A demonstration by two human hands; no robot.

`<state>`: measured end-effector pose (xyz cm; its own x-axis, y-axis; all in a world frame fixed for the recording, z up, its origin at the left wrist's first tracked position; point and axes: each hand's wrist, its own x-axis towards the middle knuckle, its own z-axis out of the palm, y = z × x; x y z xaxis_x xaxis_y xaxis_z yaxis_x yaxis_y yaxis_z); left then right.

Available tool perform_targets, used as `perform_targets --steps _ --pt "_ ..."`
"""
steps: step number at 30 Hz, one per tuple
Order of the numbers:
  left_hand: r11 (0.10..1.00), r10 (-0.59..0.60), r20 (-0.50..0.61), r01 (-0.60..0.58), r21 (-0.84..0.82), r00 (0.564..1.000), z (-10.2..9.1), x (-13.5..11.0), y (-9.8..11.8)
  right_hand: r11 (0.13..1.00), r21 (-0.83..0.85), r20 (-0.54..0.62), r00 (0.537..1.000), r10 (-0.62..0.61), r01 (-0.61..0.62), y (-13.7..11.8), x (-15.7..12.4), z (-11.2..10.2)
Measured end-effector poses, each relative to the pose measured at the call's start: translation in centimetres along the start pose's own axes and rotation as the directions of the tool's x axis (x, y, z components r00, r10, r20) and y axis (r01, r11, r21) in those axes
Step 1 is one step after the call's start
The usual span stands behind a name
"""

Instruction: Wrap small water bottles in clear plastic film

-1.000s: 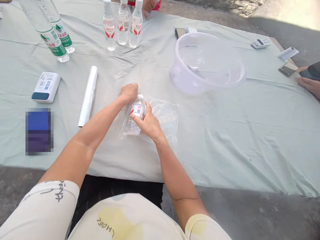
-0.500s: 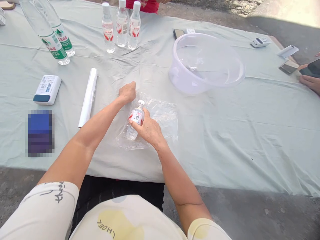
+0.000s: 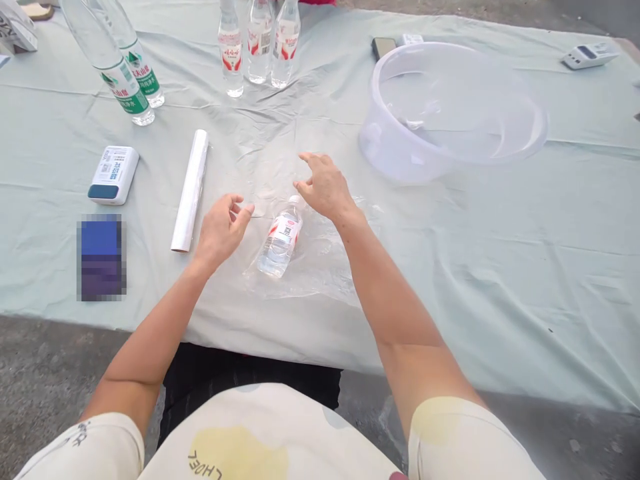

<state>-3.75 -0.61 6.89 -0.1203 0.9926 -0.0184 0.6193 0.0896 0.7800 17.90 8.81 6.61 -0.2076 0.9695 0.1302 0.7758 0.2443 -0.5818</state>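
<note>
A small water bottle (image 3: 283, 237) with a white cap and a red-and-white label lies slantwise on a sheet of clear plastic film (image 3: 325, 267), cap end away from me. To its left is my left hand (image 3: 223, 227), thumb stretched out and fingers loosely curled and apart, near the film's left side. My right hand (image 3: 327, 187) hovers by the bottle's cap, thumb and fingers spread, with nothing visible between them. The film is so clear that its full outline is hard to make out.
Left of the hands lies a white roll (image 3: 190, 193), with a power bank (image 3: 114, 175) and a blurred-out blue item (image 3: 101, 257) further left. Two large green-labelled bottles (image 3: 125, 87) and several small water bottles (image 3: 231, 57) stand behind. A translucent basin (image 3: 390, 163) sits at right.
My right hand has let go of the small bottle and moved up beyond its cap. My left hand has come back toward me, its fingers loosened. The view has shifted slightly.
</note>
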Motion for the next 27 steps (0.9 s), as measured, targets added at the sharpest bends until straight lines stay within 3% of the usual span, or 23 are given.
perform_targets --steps 5,9,13,19,23,27 --pt "0.942 0.002 0.120 -0.042 0.332 0.993 1.2 -7.5 -1.7 0.995 0.084 0.255 0.964 -0.077 0.057 -0.6 4.0 -0.1" --pt "0.919 0.062 0.106 -0.098 0.381 0.992 3.0 -9.7 -2.2 0.977 0.214 0.230 0.971 -0.061 0.011 -1.0 2.1 -1.6" --pt "0.949 0.163 -0.055 -0.141 0.282 0.985 4.1 -10.3 -2.6 0.957 0.288 0.208 0.977 -0.036 -0.026 0.8 -2.1 -2.5" --pt "0.958 0.288 -0.186 -0.281 0.063 0.939 4.7 -10.8 -2.6 0.943 0.332 0.116 0.993 -0.026 -0.014 3.1 -5.0 -0.8" --pt "0.948 0.311 -0.196 -0.318 -0.002 0.930 4.8 -10.9 -1.8 0.950 0.294 0.068 0.994 0.088 -0.104 1.9 -5.3 0.4" --pt "0.960 0.238 -0.134 -0.255 -0.120 0.962 4.7 -10.9 -0.9 0.941 0.260 0.044 0.976 0.213 -0.217 0.2 -6.1 1.0"
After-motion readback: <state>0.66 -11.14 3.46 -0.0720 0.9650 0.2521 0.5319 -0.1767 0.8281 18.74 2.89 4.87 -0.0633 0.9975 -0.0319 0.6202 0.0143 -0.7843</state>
